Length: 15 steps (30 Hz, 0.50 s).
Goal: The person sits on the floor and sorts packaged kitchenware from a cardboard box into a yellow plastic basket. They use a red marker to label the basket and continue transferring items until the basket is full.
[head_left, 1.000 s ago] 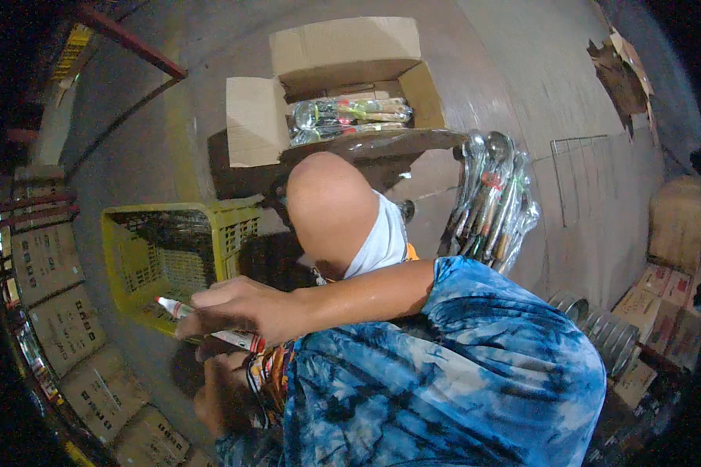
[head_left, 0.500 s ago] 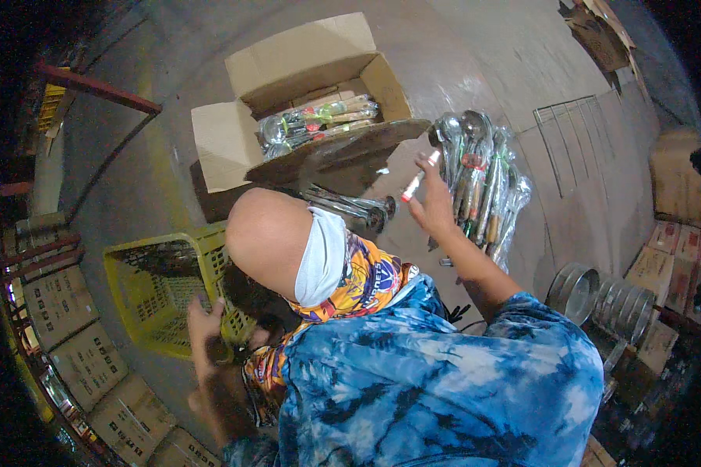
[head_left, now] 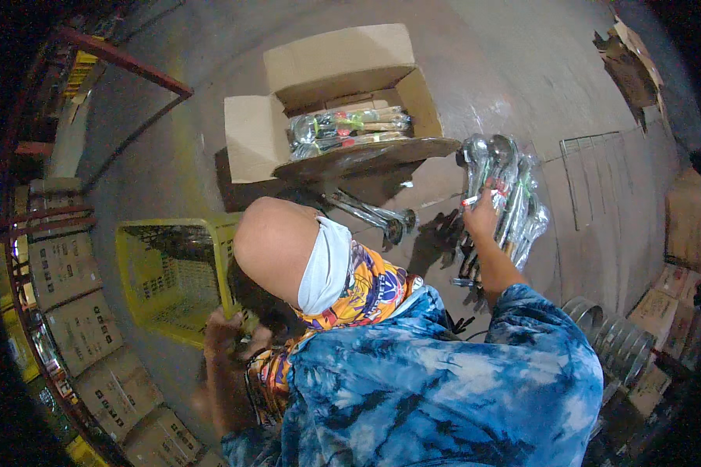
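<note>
Clear plastic film and metal lie right under the right hand (head_left: 483,216), right of centre in the frame. Fingers partly curled, white-and-red marker (head_left: 470,201) held between them, red end poking out to the left. Film seems to be touched too; whether any pack is gripped can't be told.

Ladle packs (head_left: 516,204) are laid side by side on the floor, right of centre, bowls toward the top of the frame, handles toward the bottom. Film is loose and shiny, so likely slippery: the handles inside should be felt for and pressed through it, not just the plastic pinched. Marker is best kept tucked against the palm, red end off the film; whether it's capped can't be seen. If one pack is handled, its neighbours should be kept from being dragged along.

Left hand (head_left: 224,328), lower left, is blurred at the near corner of the yellow crate (head_left: 169,223); finger spread and hold can't be told. Further out: wrapped utensils (head_left: 350,128) in the open carton (head_left: 339,58) at top centre, loose-lying utensils (head_left: 372,214) below it, wire rack (head_left: 575,185) at right. Elbow room should be kept on that side.
</note>
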### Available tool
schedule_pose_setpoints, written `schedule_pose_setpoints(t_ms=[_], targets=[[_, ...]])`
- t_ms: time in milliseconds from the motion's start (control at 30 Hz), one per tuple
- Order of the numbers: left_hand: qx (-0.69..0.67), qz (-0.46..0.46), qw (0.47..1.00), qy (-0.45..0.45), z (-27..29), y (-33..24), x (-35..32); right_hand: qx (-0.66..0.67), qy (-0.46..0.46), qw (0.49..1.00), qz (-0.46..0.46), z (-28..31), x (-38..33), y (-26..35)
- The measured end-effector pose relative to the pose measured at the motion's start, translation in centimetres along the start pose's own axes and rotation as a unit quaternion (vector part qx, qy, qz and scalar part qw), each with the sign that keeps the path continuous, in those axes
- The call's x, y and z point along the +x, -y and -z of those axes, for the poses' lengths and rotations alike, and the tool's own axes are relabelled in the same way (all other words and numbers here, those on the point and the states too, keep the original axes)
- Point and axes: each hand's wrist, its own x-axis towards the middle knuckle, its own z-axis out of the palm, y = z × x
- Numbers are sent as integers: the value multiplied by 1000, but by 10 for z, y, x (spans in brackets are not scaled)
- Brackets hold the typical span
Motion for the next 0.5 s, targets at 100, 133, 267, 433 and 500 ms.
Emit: schedule_pose_setpoints(t_ms=[100,133,267,433,500], targets=[[-17,55,998,-39,-12,13,-4,-59,43,996,57,4,1,3],[-23,70,996,-48,-16,14,-5,-54,84,995,30,3,0,2],[15,121,990,-77,-23,10,-6,-163,52,983,72,-2,-5,-10],[-69,82,993,-50,-17,-4,-4,-200,58,975,81,-13,-11,-9],[-32,95,994,-38,-15,-5,-2,-85,87,986,116,-22,-18,2]])
